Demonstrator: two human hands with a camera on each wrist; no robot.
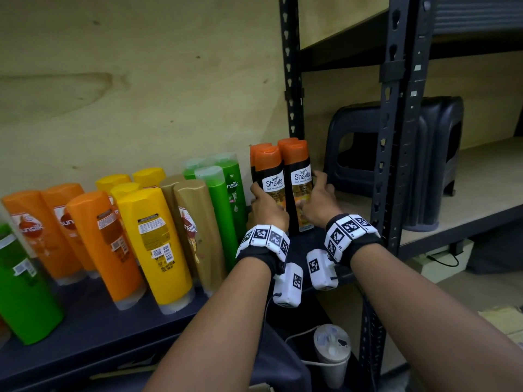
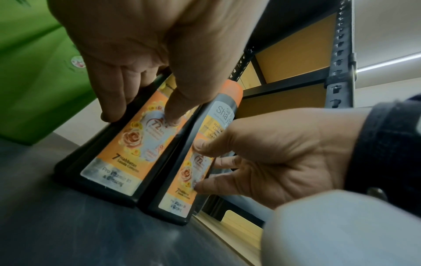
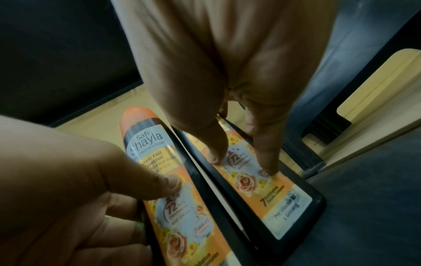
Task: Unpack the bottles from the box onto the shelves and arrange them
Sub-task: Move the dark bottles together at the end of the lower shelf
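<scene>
1. Head view: two black Safi Shayla bottles with rounded orange caps stand upright at the centre of the frame, on a dark, matte shelf point(image 1: 93, 329). Two more of the same kind stand close behind them.
2. The left hand point(image 1: 266, 210) grips the left front bottle point(image 1: 270, 176), its thumb on the glossy label and its fingers curled round the far side.
3. The right hand point(image 1: 317, 205) grips the right front bottle point(image 1: 300, 176) the same way, thumb on the front label, fingers wrapped round the outer edge.
4. Both bases rest on the shelf; the two bottles stand just beside each other, their narrow sides almost touching.
5. Left wrist view: the bottles are flat-sided and taper toward the cap, with smooth black plastic around orange labels printed with roses. The shelf surface there looks dull and faintly scuffed.
6. Toward 9 o'clock from the hands stand other smooth plastic bottles in rows: green bottles point(image 1: 226, 199) with clear caps, gold bottles point(image 1: 195, 222), yellow bottles point(image 1: 155, 239), orange bottles point(image 1: 107, 244) and one more green bottle point(image 1: 25, 292) at the frame's left edge.
7. A pale plywood panel point(image 1: 141, 80) with visible grain backs the shelf.
8. At 3 o'clock, perforated black metal uprights point(image 1: 393, 137) frame a neighbouring wooden shelf that carries a moulded black plastic stool point(image 1: 438, 165).
9. At 6 o'clock, below the forearms, stands a lidded pale cup point(image 1: 332, 352).
</scene>
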